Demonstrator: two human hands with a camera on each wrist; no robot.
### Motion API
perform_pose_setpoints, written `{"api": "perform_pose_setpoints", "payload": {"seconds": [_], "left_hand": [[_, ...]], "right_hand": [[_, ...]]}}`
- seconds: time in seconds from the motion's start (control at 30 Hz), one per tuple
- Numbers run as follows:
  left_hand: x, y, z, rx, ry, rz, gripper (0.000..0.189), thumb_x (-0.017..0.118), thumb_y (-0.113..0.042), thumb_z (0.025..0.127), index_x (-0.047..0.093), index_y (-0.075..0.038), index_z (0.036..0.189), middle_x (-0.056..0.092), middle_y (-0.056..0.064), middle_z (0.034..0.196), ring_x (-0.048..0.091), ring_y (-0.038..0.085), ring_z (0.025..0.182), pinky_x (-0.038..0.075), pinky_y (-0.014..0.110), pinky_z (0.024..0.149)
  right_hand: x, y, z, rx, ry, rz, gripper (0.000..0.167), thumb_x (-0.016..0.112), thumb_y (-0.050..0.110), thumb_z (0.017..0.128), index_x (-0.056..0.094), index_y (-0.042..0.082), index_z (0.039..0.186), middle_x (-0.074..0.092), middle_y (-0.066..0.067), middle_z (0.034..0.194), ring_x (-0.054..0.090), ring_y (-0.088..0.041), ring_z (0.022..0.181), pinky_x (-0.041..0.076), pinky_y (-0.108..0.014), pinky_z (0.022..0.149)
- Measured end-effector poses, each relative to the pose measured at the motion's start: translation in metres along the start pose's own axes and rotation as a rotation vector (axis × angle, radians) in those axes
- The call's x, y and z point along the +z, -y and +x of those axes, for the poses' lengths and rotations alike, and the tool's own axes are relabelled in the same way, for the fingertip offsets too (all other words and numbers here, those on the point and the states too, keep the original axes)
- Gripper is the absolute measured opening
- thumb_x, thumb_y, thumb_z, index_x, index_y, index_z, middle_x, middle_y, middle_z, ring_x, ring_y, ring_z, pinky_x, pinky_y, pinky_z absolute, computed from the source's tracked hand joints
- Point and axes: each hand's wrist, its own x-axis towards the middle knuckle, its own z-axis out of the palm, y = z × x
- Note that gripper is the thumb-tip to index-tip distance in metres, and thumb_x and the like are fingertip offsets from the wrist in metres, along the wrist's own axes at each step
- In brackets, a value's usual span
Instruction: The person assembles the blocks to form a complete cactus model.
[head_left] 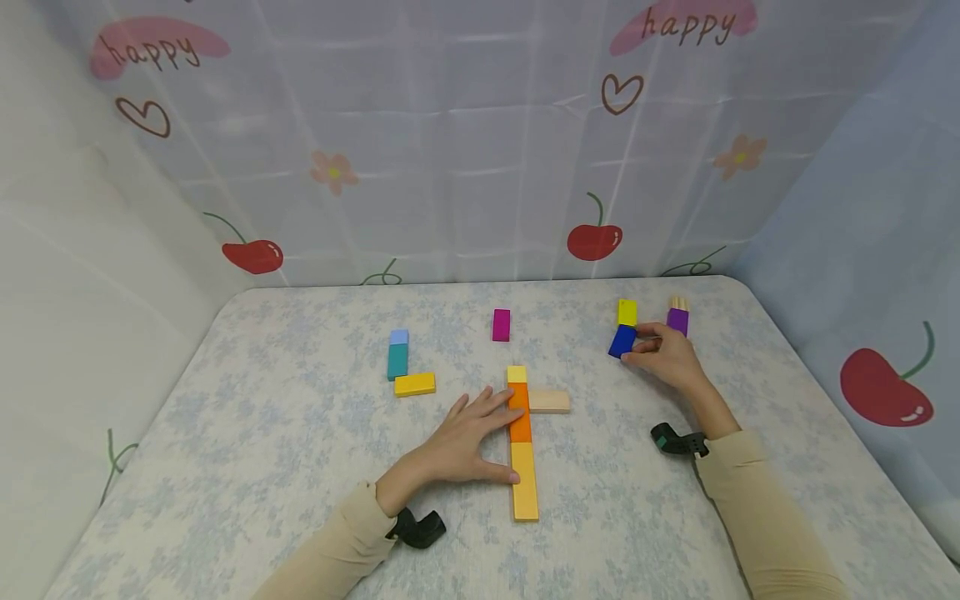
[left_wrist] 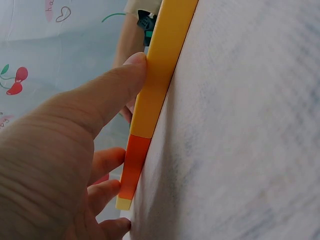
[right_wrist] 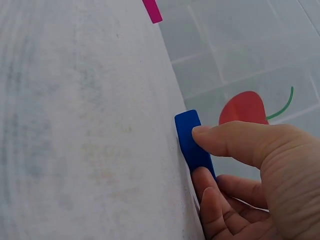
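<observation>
My left hand (head_left: pixel 465 437) is spread beside a line of blocks, its thumb touching the long yellow-orange block (head_left: pixel 525 492) and its fingertips on the orange block (head_left: pixel 520 423). A pale yellow block (head_left: pixel 517 374) sits at the far end of that line, and a bare wood block (head_left: pixel 551 402) sticks out to its right. Between thumb and fingers, my right hand (head_left: pixel 667 358) pinches a dark blue block (right_wrist: pixel 189 137), which lies tilted just in front of a bright yellow block (head_left: pixel 627 312). The left wrist view shows the thumb against the yellow-orange block's side.
Behind the right hand stand a purple block (head_left: pixel 678 322) and pale wood pieces (head_left: pixel 678 302). A magenta block (head_left: pixel 501 325) is at the back middle. To the left lie a light blue block (head_left: pixel 399 337), a teal block (head_left: pixel 397 362) and a yellow block (head_left: pixel 415 384). Printed curtains surround the table.
</observation>
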Motion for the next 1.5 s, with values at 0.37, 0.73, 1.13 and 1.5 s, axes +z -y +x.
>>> {"api": "perform_pose_setpoints", "payload": {"seconds": [0.37,0.73,1.13,1.5], "left_hand": [[0.0,-0.001,0.0,-0.001,0.003,-0.008,0.087,0.073,-0.058,0.079,0.038,-0.025,0.152,0.014,-0.005,0.165,0.006,0.026,0.153,0.002,0.055,0.122],[-0.001,0.0,0.0,-0.009,0.006,-0.008,0.087,0.073,-0.06,0.079,0.038,-0.026,0.152,0.015,-0.005,0.165,0.005,0.026,0.153,0.001,0.056,0.121],[-0.002,-0.001,0.0,-0.013,0.006,0.007,0.088,0.073,-0.061,0.078,0.039,-0.027,0.151,0.015,-0.005,0.165,0.006,0.026,0.153,0.002,0.056,0.121],[-0.003,-0.003,0.0,-0.013,0.01,-0.002,0.086,0.073,-0.06,0.079,0.04,-0.026,0.151,0.016,-0.004,0.165,0.007,0.027,0.153,0.002,0.057,0.121]], "right_hand": [[0.006,0.01,0.0,-0.094,0.001,0.012,0.062,0.077,0.024,0.086,0.052,-0.006,0.134,0.069,-0.021,0.101,0.064,-0.024,0.091,0.047,-0.027,0.078],[0.024,0.036,-0.003,-0.207,0.095,0.091,0.06,0.079,0.018,0.084,0.054,-0.004,0.134,0.066,-0.022,0.108,0.063,-0.026,0.093,0.049,-0.012,0.075],[0.039,0.046,-0.008,-0.259,0.173,0.11,0.057,0.081,0.016,0.081,0.057,0.0,0.131,0.067,-0.018,0.102,0.062,-0.021,0.086,0.05,-0.019,0.073],[0.045,0.054,-0.014,-0.273,0.257,0.114,0.056,0.08,0.008,0.08,0.057,-0.004,0.13,0.066,-0.021,0.101,0.061,-0.023,0.085,0.05,-0.019,0.07]]}}
